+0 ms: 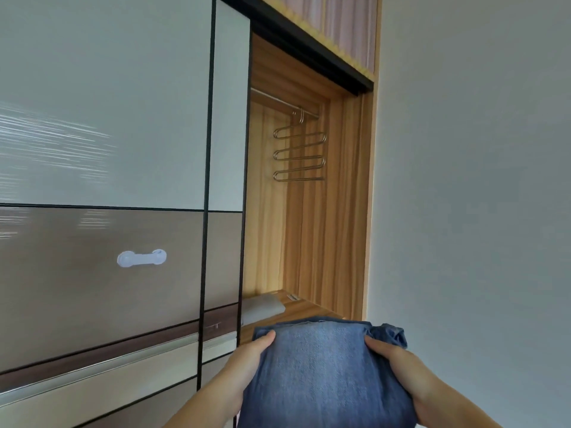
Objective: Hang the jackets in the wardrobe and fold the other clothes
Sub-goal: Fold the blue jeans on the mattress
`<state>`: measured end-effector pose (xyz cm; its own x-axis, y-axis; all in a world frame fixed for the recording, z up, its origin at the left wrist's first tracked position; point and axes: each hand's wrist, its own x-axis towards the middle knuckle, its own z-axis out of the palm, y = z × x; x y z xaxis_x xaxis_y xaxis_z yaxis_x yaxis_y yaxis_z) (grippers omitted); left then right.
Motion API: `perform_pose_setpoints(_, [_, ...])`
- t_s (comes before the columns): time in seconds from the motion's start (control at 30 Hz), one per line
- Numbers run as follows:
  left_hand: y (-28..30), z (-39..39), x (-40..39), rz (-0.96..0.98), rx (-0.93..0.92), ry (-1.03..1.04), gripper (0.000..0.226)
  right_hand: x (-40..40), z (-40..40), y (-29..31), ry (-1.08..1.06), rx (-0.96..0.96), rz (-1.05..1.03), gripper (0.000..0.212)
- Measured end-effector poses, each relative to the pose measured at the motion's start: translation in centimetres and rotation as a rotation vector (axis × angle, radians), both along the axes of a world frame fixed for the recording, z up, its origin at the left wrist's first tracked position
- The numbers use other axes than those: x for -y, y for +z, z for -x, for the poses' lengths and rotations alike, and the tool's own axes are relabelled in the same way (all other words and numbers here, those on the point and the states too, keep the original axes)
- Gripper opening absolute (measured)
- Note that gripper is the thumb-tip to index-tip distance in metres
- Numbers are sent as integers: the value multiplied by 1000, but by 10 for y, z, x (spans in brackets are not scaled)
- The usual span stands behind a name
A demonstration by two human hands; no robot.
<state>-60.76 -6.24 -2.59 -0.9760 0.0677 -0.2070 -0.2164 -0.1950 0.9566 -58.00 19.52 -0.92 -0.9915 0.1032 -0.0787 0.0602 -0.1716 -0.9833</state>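
Note:
A folded blue denim garment [321, 372] fills the bottom middle of the head view, held up in front of the open wardrobe [312, 230]. My left hand [244, 362] grips its left side, thumb on top. My right hand [398, 366] grips its right side, where the cloth bunches near the far corner. Inside the wardrobe a metal multi-tier hanger [299, 152] hangs bare from the rail [278, 100]. A folded grey item [262, 307] lies on the wooden shelf [312, 307] just beyond the denim.
The sliding door [108, 149] with grey and brown panels covers the wardrobe's left part and carries a white plastic latch [141, 257]. A plain wall [479, 180] stands to the right of the wooden frame. An upper cabinet [336, 23] sits above the opening.

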Motion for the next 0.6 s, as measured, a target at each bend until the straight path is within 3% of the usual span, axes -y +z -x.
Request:
perform_pose_setpoints(0.2, [-14, 105, -28, 55, -29, 91, 74, -22, 97, 3, -44, -48, -74, 22])
perform_pose_setpoints(0.37, [-17, 158, -59, 31, 20, 19, 36, -52, 155, -6, -19, 23, -57, 27])
perform_pose_setpoints(0.43, [-20, 182, -69, 64, 19, 22, 29, -57, 174, -7, -39, 22, -52, 18])
perform_pose_setpoints(0.5, [-24, 209, -76, 91, 19, 24, 49, -62, 197, -8, -55, 4, -4, 15])
perform_pose_setpoints(0.6, [-40, 259, -84, 146, 30, 71, 75, -73, 248, -22, -18, 19, 51, 43])
